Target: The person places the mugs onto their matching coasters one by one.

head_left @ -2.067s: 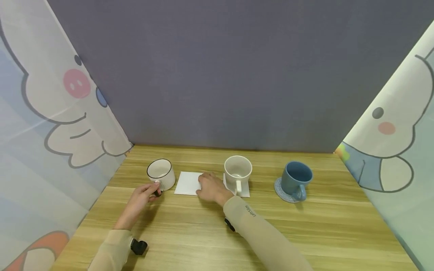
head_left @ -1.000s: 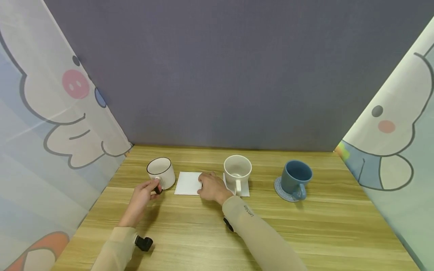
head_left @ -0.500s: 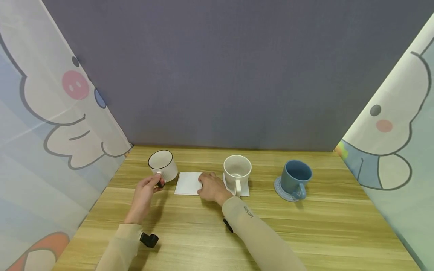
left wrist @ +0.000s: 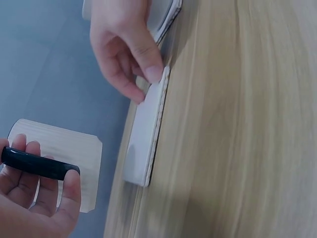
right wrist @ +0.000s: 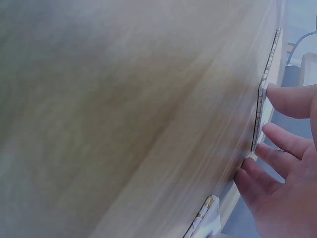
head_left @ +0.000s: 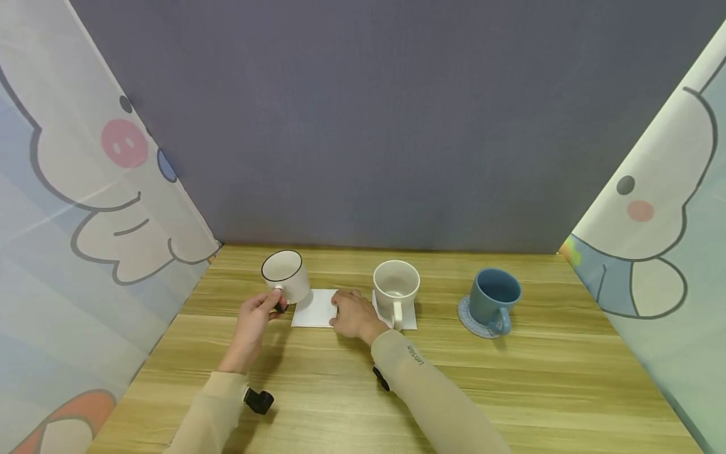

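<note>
My left hand [head_left: 255,318] grips the black handle [left wrist: 39,164] of a white mug [head_left: 288,277] with a dark rim. In the left wrist view the mug hangs above the wooden table level; in the head view its base overlaps the far left corner of a square white coaster [head_left: 311,312]. My right hand [head_left: 354,315] holds that coaster at its right end, thumb and fingers at its edges, and hides this end. The coaster lies flat. Just right of this hand, a cream mug [head_left: 397,284] stands on another white square coaster [head_left: 411,320].
A blue mug [head_left: 495,296] stands on a round light-blue coaster [head_left: 469,323] at the right of the wooden table [head_left: 351,403]. A grey panel [head_left: 386,126] rises behind, with cartoon-printed cloths at both sides.
My left hand has lifted the dark-rimmed mug and carried it to the right, from beside the white coaster to its left corner. The right hand and coaster have stayed in place.
</note>
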Motion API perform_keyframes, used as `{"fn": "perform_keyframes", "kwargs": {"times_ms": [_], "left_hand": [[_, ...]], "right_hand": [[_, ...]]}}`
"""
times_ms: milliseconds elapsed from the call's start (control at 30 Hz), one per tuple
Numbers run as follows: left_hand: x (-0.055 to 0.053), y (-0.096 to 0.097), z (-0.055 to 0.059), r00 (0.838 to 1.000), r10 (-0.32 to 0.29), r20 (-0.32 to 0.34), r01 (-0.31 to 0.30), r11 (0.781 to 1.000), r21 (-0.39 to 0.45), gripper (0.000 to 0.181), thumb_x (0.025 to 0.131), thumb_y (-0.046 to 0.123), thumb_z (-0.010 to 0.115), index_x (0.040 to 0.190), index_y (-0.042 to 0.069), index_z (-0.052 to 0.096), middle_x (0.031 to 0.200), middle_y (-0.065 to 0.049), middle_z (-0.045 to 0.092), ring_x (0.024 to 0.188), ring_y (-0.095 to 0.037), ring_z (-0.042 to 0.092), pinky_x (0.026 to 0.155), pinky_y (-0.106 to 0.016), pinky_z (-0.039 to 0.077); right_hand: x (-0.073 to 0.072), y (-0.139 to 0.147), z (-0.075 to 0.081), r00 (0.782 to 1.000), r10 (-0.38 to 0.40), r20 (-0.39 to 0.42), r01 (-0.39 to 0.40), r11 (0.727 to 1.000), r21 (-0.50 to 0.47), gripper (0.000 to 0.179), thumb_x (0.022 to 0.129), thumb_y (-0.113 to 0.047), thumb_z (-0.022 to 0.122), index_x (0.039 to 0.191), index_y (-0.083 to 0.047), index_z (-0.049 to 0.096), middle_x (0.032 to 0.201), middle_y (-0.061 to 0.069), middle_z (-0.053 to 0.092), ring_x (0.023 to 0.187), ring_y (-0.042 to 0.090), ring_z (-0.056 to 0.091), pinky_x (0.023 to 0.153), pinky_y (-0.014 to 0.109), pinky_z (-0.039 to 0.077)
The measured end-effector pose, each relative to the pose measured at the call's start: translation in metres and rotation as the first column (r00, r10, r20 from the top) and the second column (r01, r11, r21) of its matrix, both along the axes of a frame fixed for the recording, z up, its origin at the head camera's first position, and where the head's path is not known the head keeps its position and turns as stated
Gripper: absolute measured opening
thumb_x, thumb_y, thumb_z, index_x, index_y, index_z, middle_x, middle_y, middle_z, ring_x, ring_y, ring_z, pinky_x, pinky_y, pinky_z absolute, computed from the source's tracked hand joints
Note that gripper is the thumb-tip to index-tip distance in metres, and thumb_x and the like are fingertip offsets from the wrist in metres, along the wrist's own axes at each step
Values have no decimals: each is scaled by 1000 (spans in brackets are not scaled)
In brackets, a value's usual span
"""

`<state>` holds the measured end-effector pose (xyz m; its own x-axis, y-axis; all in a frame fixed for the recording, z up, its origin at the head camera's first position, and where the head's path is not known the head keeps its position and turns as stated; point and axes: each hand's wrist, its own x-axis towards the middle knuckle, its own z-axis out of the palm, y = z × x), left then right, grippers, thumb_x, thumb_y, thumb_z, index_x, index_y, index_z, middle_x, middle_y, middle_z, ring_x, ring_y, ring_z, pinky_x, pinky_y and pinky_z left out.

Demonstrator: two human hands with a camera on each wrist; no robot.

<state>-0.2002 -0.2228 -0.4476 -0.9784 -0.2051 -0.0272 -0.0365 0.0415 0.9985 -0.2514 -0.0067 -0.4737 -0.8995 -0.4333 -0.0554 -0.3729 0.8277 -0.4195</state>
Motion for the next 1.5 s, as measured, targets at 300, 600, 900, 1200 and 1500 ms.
{"fn": "perform_keyframes", "kwargs": {"times_ms": [300,600,900,1200,1500], "left_hand": [[-3,15,0,999,-18,32,18,1000,8,33,107,21,54,94,-8,65,88,-4,62,90,-18,58,84,-37,53],[-1,27,-5,999,-15,46,16,1000,-9,33,106,21,56,92,-8,65,85,-3,62,88,-16,57,79,-33,54],[-2,35,-11,999,-23,42,24,999,-29,34,105,21,57,89,-8,65,84,-4,62,87,-17,56,79,-34,54],[5,42,-17,998,-26,53,31,995,-92,36,106,22,56,87,-7,65,84,-5,60,87,-17,54,79,-36,52],[15,49,-14,996,-55,65,62,992,-107,35,106,22,55,85,-4,66,88,-8,62,90,-20,55,84,-41,51]], "right_hand": [[-1,-2,0,1000,-11,16,11,1000,-4,43,91,-33,75,129,-16,65,141,-6,58,125,19,51,101,39,47],[0,-1,-2,1000,-11,4,11,1000,-19,41,90,-32,76,126,-15,65,130,-6,63,124,20,51,99,40,48],[-1,0,-4,1000,-17,-13,16,1000,-26,42,89,-32,78,124,-14,65,125,-3,65,123,21,53,97,40,50],[0,-1,-5,999,-32,-4,32,999,-23,41,88,-34,79,122,-16,64,119,-1,67,119,21,55,94,39,50],[0,-1,-4,999,-47,4,47,998,-44,44,88,-33,79,126,-15,63,119,-1,67,122,21,54,95,40,50]]}}
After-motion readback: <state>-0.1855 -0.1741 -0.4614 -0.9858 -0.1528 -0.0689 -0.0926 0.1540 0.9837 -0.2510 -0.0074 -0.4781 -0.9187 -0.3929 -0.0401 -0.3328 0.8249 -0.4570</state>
